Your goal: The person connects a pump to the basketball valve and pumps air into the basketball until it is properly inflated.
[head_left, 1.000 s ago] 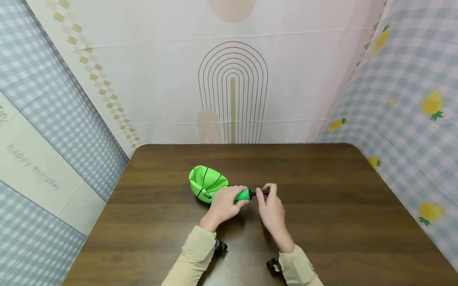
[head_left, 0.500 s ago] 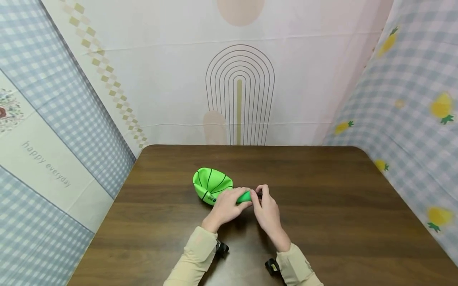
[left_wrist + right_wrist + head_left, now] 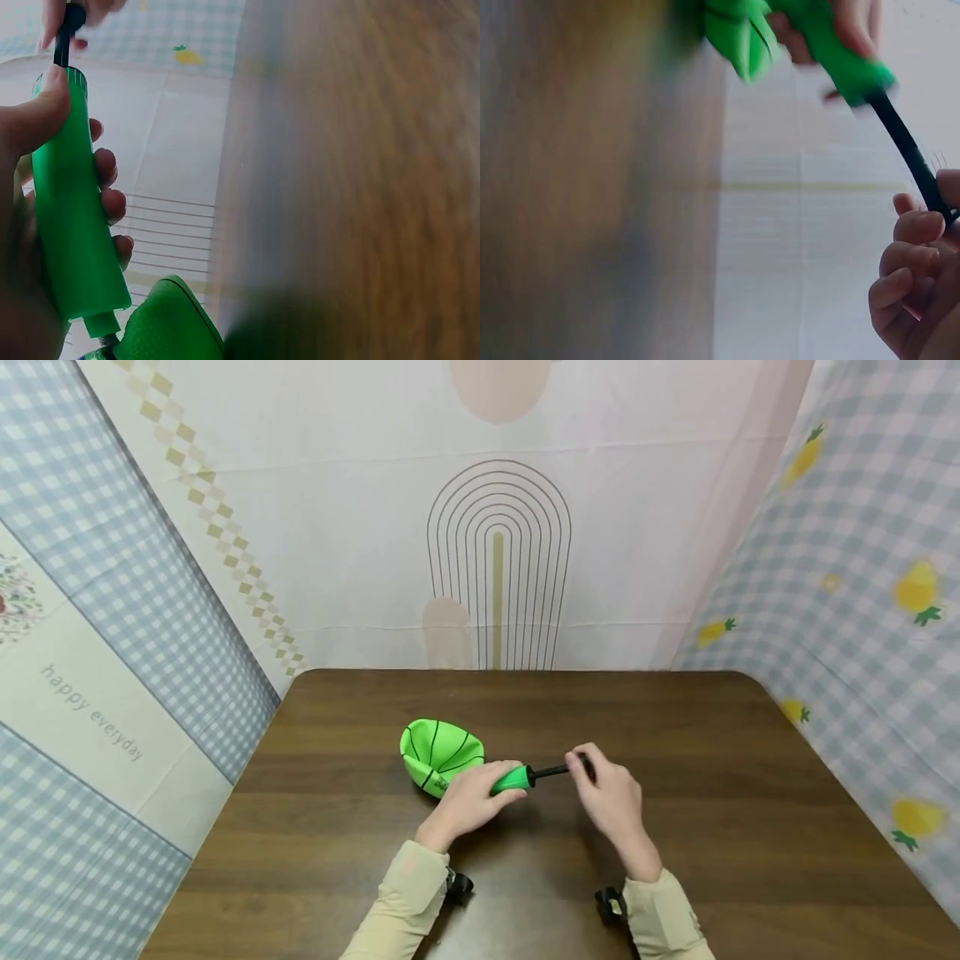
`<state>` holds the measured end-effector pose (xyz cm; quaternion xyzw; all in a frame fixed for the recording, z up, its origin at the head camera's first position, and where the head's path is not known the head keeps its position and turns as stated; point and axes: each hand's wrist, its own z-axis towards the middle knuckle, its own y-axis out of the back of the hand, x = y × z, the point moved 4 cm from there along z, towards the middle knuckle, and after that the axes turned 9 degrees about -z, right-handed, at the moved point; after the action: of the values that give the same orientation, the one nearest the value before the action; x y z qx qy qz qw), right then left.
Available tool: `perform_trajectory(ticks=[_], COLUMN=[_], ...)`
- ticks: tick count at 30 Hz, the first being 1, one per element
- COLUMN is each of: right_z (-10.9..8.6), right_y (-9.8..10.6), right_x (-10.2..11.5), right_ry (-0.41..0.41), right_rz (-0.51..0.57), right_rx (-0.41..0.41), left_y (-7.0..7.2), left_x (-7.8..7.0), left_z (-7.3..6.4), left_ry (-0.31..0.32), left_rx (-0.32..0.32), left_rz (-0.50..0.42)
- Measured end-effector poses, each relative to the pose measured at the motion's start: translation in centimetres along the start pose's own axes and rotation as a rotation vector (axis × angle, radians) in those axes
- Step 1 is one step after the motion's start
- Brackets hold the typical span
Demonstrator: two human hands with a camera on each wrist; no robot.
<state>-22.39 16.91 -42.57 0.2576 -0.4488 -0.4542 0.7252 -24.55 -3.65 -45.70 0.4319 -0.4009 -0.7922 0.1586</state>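
Note:
A limp, dented green ball (image 3: 442, 748) with black lines lies on the wooden table, left of both hands. My left hand (image 3: 472, 793) grips the green barrel of a hand pump (image 3: 515, 779); in the left wrist view its fingers wrap round the barrel (image 3: 75, 210), whose lower end meets the ball (image 3: 171, 322). My right hand (image 3: 611, 793) holds the black handle at the rod's far end. Between barrel and right hand a length of black rod (image 3: 904, 142) shows in the right wrist view. Fingers of the right hand cover most of the handle.
The brown wooden table (image 3: 337, 860) stretches out around the hands. A pale patterned cloth (image 3: 360, 543) hangs behind its far edge. Checked cloths (image 3: 847, 610) hang at the left and right sides.
The right hand first moved in against the barrel, pushing the rod inside, then drew back to the right with the rod pulled out long. The left hand kept its grip on the pump.

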Motion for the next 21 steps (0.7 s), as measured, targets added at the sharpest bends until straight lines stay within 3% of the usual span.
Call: perform_trajectory(ticks=[4,9,15,21], right_z=[0.2,-0.3,-0.7,-0.8], right_y=[1.7,1.8,1.4,0.1], right_x=[-2.0,-3.3,-3.7,-2.4], right_ry=[-0.05,-0.066,-0.106,-0.075], right_rz=[-0.001,0.011,0.011,-0.047], right_rx=[-0.042,0.024,0.091,0.164], left_y=[0.0,-0.5,-0.9,-1.1], left_x=[0.1,0.2,0.1,-0.1], left_z=[-0.1,-0.1,-0.2,-0.2], left_ry=[-0.021,-0.064,-0.037,-0.02], left_rx=[-0.002,0.02,0.115,0.146], left_rz=[0.0,0.025,0.034,0.047])
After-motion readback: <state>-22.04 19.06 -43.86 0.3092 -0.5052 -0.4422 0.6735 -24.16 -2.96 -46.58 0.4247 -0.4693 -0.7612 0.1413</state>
